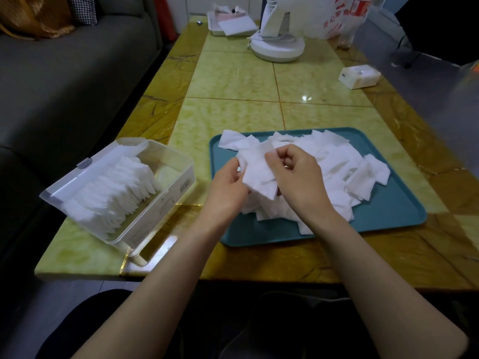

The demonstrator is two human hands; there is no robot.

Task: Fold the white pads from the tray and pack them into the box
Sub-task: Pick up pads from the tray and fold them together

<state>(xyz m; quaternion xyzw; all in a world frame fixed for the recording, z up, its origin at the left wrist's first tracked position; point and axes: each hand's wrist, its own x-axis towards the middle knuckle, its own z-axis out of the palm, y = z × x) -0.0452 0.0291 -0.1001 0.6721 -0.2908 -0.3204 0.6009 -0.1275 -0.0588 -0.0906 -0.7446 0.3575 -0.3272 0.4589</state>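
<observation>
Together, left hand (228, 185) and right hand (298, 174) pinch one white pad (259, 174) above the tray (388, 211).

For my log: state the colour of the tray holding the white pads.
Teal: the rectangular plastic tray, head view.

Left hand (225, 187) and right hand (298, 180) both pinch one pad (256, 174) over the left half of the tray (388, 218). Route left to the box (166, 203): bare strip of table (202, 187) between tray rim and box wall, nothing on it. Box top is open, but its lid (85, 174) stands up along the far-left side, so I get in from the tray side or from above. Folded pads (116, 193) fill its near-left and middle; the far-right end is free. Loose pile (334, 161) covers most of the tray; near-right corner bare. Far table is open up to the fan base (278, 49) and a small white case (359, 76).
</observation>
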